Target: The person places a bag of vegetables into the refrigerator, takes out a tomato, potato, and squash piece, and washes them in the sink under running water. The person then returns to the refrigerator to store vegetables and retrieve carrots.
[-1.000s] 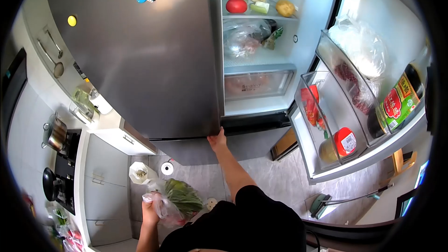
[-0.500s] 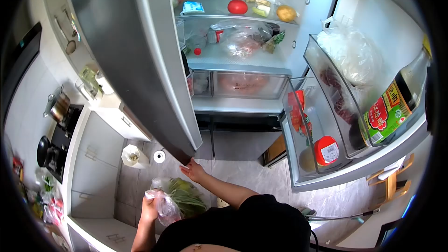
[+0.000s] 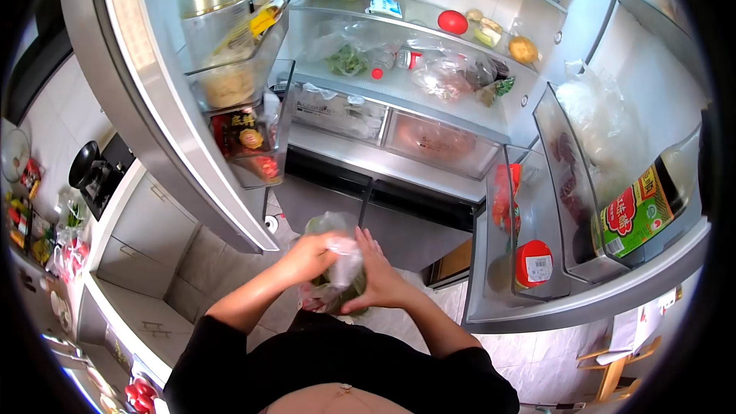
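A clear plastic bag of leafy greens (image 3: 346, 264) is held low in front of my body, before the open fridge. My left hand (image 3: 310, 258) is closed on the upper part of the bag, its fingers wrapped in the plastic. On the bag's right side is my right hand (image 3: 377, 276), cupped against it with the thumb low and the fingers pointing up. Much of the greens is hidden behind the hands and crumpled plastic.
Both fridge doors stand open, the left door (image 3: 153, 100) and the right door (image 3: 590, 303). A middle shelf (image 3: 414, 92) carries bagged food, above two drawers. A vinegar-type bottle (image 3: 636, 215) and a red-lidded jar (image 3: 534, 263) sit in the right door. A counter (image 3: 123, 211) runs along the left.
The left fridge door has swung open to the left, showing its shelves. My right hand has left the door edge for the bag. The bag has risen and moved right.
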`<state>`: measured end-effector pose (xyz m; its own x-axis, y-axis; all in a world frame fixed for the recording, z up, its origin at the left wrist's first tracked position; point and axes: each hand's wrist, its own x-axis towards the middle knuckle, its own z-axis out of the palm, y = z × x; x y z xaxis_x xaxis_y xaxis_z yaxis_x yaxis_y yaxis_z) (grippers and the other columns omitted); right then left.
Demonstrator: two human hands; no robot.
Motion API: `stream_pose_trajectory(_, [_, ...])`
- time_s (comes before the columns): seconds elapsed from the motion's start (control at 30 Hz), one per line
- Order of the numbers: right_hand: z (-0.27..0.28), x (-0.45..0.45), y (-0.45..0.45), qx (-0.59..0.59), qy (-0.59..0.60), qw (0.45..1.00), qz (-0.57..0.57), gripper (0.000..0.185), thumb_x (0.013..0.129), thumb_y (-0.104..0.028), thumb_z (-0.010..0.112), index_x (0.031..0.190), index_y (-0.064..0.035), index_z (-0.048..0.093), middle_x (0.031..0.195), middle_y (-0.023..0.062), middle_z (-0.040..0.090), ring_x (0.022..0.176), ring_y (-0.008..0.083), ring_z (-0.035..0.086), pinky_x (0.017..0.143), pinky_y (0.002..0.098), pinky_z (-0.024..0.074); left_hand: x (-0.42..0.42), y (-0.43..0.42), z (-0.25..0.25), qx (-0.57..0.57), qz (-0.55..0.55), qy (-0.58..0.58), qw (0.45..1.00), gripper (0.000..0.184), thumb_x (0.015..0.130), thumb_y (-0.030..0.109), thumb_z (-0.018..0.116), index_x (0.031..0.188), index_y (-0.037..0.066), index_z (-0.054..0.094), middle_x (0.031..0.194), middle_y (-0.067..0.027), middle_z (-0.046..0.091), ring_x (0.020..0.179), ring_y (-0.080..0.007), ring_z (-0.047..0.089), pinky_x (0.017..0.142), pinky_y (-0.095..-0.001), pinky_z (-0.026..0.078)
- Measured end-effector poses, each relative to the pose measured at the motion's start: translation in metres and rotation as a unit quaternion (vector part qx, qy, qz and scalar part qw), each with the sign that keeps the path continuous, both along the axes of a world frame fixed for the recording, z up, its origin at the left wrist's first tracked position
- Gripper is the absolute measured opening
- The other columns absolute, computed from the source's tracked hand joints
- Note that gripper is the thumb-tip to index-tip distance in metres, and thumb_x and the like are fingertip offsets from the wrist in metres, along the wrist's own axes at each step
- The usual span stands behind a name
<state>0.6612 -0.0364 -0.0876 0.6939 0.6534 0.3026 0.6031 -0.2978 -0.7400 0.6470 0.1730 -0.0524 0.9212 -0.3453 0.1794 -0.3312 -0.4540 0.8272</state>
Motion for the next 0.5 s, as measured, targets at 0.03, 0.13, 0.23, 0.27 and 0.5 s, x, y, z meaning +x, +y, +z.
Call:
stream_pose_trajectory(0.03, [0.003,0.004,0.011,0.001,0.002,1.000,-0.011,0.108,0.054,-0.059,0.077,0.134,-0.0012,0.033,0.137,0.0211,0.034,0.127,0.0361,0.033,0.106,0.0447,0.0244,0.007,-0.014,0.021,-0.001,-0.018,-0.041,0.999,0.028,0.079,0.005,0.052,0.107,0.006,0.059,0.098,-0.0163,0.063,0.091,-0.0323,0.062,0.079,-0.0367,0.049])
stream_pose_trajectory(0.13, [0.024,0.024,0.025,0.023,-0.101,0.992,-0.067,0.091,0.062,-0.047,0.077,0.129,-0.0007,0.038,0.131,0.0202,0.040,0.122,0.0367,0.038,0.102,0.0442,0.0287,0.033,-0.042,0.057,0.134,-0.035,-0.165,0.977,0.016,0.077,0.010,0.054,0.092,0.006,0.059,0.083,-0.0141,0.062,0.080,-0.0323,0.063,0.069,-0.0388,0.050])
stream_pose_trajectory(0.23, [0.036,0.052,0.043,0.104,-0.118,0.978,-0.139,0.080,0.069,-0.041,0.073,0.129,0.0003,0.039,0.130,0.0190,0.042,0.121,0.0342,0.039,0.102,0.0428,0.0301,0.061,-0.057,0.086,0.199,-0.030,-0.316,0.927,0.008,0.073,0.013,0.056,0.079,0.008,0.056,0.071,-0.0103,0.058,0.069,-0.0285,0.062,0.060,-0.0395,0.049])
stream_pose_trajectory(0.27, [0.041,0.063,0.047,0.127,-0.124,0.970,-0.165,0.078,0.070,-0.040,0.072,0.128,0.0005,0.040,0.130,0.0186,0.043,0.121,0.0335,0.040,0.101,0.0424,0.0306,0.072,-0.063,0.093,0.194,-0.029,-0.374,0.907,0.007,0.071,0.014,0.057,0.075,0.009,0.055,0.067,-0.0089,0.056,0.066,-0.0269,0.062,0.057,-0.0397,0.049])
stream_pose_trajectory(0.5, [0.084,0.148,0.064,0.283,-0.160,0.887,-0.327,0.063,0.077,-0.033,0.066,0.126,0.0020,0.044,0.125,0.0157,0.047,0.116,0.0286,0.045,0.099,0.0396,0.0341,0.130,-0.068,0.158,0.217,-0.043,-0.525,0.822,0.014,0.065,0.015,0.058,0.078,0.010,0.054,0.072,-0.0053,0.050,0.068,-0.0216,0.055,0.065,-0.0329,0.047])
